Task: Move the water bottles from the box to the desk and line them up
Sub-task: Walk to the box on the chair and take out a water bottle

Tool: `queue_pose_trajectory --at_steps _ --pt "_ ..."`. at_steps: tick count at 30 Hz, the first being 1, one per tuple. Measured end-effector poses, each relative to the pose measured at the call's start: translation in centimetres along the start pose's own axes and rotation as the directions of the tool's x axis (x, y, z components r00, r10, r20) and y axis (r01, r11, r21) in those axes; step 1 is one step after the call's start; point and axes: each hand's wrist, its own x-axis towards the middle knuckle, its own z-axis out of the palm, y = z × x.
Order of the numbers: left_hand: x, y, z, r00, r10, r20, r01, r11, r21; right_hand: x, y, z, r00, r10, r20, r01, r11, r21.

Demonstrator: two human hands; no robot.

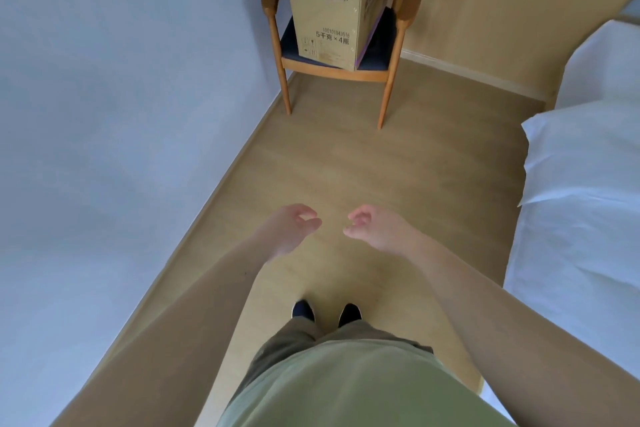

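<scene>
While we stand on the tan floor (346,156) at mid-frame, both our hands are held out ahead of us, low in the frame and well apart from the box. Our left hand (291,230) sits just left of centre with its fingers (306,218) loosely curled and holding nothing. Our right hand (372,229) sits just right of centre, near the left but not touching it; its fingers (356,218) are likewise loosely curled around nothing.

We note the cardboard box (332,21) at the top centre of the frame, upright on the dark blue seat of a wooden chair (388,97). Its top flaps are open and folded outward. We cannot see inside, so no water bottles are visible and we cannot tell how many it holds. Printed text reads "5千克 × 4瓶" on its near face.

We record a pale blue wall (104,114) filling the left side of the frame and a bed (581,218) with white bedding along the right edge. Our dark shoes (303,308) show at lower centre, above the olive shirt (346,392).
</scene>
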Motion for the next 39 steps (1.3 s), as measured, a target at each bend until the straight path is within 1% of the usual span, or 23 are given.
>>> queue_pose_trajectory --at_steps 6,11,17,21,26,30,34,39 --pt "6.1 3.4 -2.5 0.998 0.003 0.059 -0.006 0.999 0.047 4.5 -1.3 -4.3 1.0 0.02 -0.012 -0.019 0.997 0.069" --pt "12.8 5.6 -5.7 0.994 0.008 0.113 -0.018 0.996 0.089 9.8 -3.6 -8.0 0.995 0.072 -0.062 -0.064 0.99 0.129" --pt "20.8 10.6 -11.9 0.985 0.028 0.173 -0.053 0.988 0.147 16.6 -8.8 -13.6 0.983 0.123 -0.135 -0.093 0.974 0.206" --pt "25.4 14.7 -16.2 0.984 0.054 0.169 -0.08 0.985 0.154 20.8 -12.6 -17.3 0.978 0.1 -0.184 -0.056 0.972 0.23" --pt "29.6 18.4 -19.5 0.978 0.068 0.199 -0.1 0.982 0.158 24.6 -15.1 -20.9 0.978 0.109 -0.178 -0.066 0.971 0.23" --pt "32.8 20.9 -20.8 0.978 0.051 0.203 -0.082 0.986 0.148 27.8 -16.0 -24.1 0.981 0.103 -0.164 -0.059 0.966 0.252" --pt "35.9 23.5 -21.8 0.986 0.03 0.167 -0.05 0.992 0.115 31.1 -16.7 -27.7 0.989 0.065 -0.133 -0.033 0.972 0.232" --pt "38.6 27.5 -23.3 0.994 0.038 0.107 -0.041 0.999 0.023 35.1 -18.4 -32.6 0.995 -0.011 -0.096 0.028 0.984 0.174"
